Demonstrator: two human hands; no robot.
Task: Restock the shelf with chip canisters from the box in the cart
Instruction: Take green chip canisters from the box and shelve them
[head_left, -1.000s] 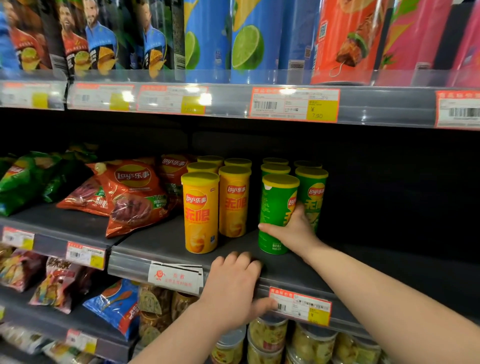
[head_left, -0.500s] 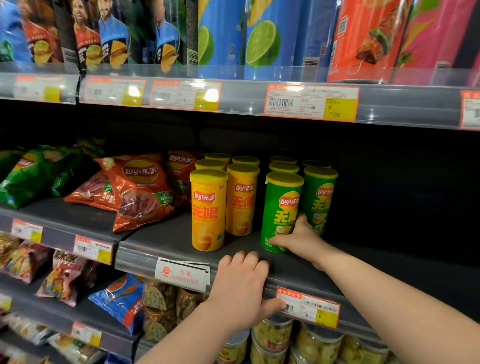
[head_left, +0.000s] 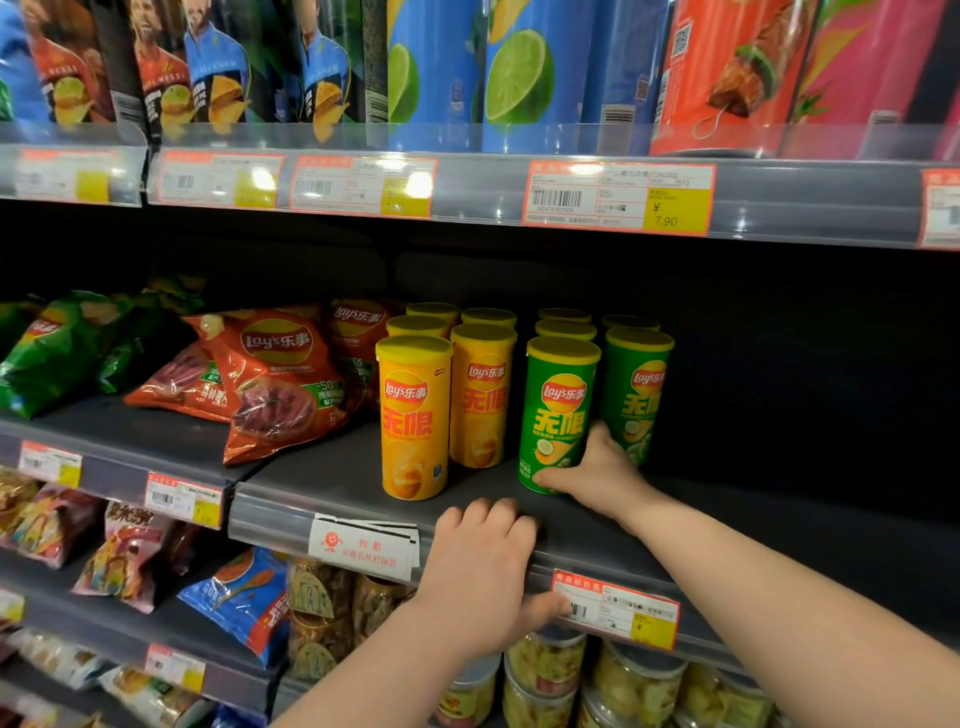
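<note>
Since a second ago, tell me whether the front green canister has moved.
Yes. The front green canister has turned, its logo swinging left to face forward; it stays beside the front yellow canister.

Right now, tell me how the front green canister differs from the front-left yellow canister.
The front green canister has a green body; the front-left yellow canister has a yellow one. The right hand grips the green canister near its base; the yellow canister is untouched, the left hand gripping the shelf edge instead. Both stand upright with yellow lids and the same logo.
</note>
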